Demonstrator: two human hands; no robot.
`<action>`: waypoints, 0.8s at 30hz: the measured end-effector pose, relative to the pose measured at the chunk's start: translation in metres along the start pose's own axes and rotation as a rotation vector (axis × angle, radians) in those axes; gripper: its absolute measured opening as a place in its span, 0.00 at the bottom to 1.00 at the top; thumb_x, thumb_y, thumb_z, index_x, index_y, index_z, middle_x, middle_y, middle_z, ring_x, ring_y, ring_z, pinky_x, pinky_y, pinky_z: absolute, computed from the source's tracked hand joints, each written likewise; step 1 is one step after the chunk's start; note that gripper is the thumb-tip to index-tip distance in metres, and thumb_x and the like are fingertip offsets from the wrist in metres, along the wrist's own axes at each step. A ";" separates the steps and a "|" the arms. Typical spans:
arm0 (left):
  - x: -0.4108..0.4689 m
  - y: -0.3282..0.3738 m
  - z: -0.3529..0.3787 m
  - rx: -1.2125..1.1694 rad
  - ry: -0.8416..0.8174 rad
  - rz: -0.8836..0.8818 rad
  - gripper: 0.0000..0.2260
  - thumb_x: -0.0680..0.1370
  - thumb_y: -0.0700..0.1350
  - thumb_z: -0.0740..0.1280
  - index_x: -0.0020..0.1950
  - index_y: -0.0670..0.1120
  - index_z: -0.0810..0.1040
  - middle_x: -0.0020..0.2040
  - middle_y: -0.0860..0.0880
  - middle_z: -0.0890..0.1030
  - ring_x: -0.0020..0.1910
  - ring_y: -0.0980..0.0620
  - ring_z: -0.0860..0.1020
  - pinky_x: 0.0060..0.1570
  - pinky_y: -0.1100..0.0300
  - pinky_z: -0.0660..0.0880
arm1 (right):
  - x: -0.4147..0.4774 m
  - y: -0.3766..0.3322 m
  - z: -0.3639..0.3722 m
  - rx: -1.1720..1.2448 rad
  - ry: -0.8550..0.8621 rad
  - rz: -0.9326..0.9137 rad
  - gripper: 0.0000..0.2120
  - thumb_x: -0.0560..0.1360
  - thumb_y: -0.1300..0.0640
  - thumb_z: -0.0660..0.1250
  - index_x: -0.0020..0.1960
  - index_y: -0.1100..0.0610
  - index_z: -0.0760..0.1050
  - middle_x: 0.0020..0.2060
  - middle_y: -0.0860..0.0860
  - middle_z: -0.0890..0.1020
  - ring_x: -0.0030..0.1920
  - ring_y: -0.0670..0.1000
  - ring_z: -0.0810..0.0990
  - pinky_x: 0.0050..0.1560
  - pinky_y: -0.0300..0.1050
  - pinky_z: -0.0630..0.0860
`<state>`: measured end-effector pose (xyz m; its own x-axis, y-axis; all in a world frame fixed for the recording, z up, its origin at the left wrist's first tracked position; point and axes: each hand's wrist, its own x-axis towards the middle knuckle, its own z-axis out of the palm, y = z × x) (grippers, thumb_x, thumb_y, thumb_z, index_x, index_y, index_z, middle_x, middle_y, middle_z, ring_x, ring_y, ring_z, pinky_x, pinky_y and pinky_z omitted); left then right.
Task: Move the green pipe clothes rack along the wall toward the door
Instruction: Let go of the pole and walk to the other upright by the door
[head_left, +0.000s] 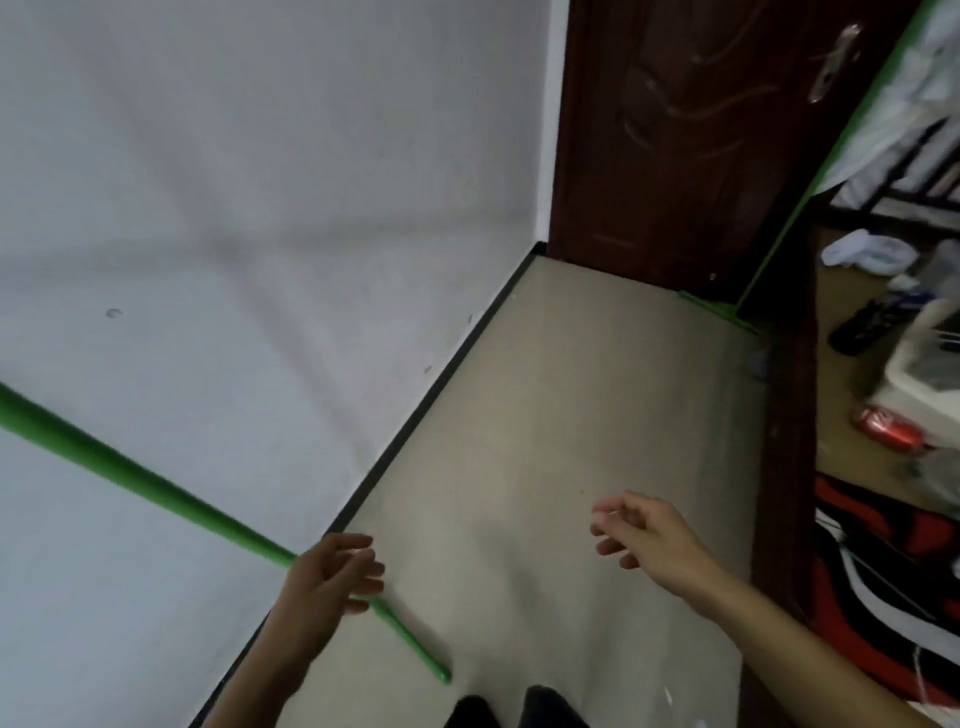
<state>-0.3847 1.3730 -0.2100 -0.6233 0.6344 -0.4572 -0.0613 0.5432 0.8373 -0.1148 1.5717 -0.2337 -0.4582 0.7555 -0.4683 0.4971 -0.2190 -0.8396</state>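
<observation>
Two hands are seen with grips open: the left hand (332, 582) is held over the green pipe (140, 480) slanting beside the wall (234, 182); the right hand (644, 535) is empty, with the door (675, 145) ahead.

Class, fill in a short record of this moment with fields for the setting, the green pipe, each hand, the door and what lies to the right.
setting: white wall meeting a beige floor along a dark baseboard
green pipe: slants down from the left edge to the floor near the person's feet
left hand: in front of the pipe, fingers loose, no firm grip visible
right hand: empty, fingers curled, over the floor
door: dark brown, shut, ahead at the wall's end
right side: red can amid clutter
</observation>
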 end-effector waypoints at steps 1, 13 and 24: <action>0.005 0.004 0.014 -0.007 -0.027 -0.006 0.06 0.78 0.37 0.64 0.51 0.40 0.79 0.39 0.41 0.84 0.37 0.44 0.82 0.38 0.53 0.76 | -0.003 0.010 -0.017 0.027 0.043 0.029 0.06 0.77 0.59 0.65 0.51 0.58 0.78 0.45 0.56 0.84 0.39 0.50 0.83 0.39 0.43 0.74; 0.168 0.127 0.160 0.095 -0.294 0.020 0.05 0.78 0.36 0.63 0.50 0.39 0.79 0.41 0.37 0.84 0.40 0.39 0.81 0.40 0.52 0.76 | 0.066 0.052 -0.163 0.412 0.532 0.234 0.06 0.77 0.60 0.65 0.51 0.60 0.79 0.43 0.58 0.85 0.44 0.59 0.84 0.40 0.48 0.75; 0.311 0.289 0.304 0.213 -0.502 0.170 0.05 0.78 0.39 0.65 0.50 0.45 0.80 0.40 0.42 0.86 0.42 0.42 0.84 0.42 0.50 0.78 | 0.165 0.001 -0.270 0.584 0.731 0.255 0.05 0.76 0.59 0.66 0.49 0.58 0.80 0.41 0.55 0.86 0.42 0.55 0.85 0.48 0.55 0.78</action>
<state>-0.3595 1.8943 -0.2015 -0.1607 0.8779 -0.4511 0.1982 0.4764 0.8566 0.0093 1.8634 -0.2374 0.2825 0.7967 -0.5343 -0.0165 -0.5529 -0.8331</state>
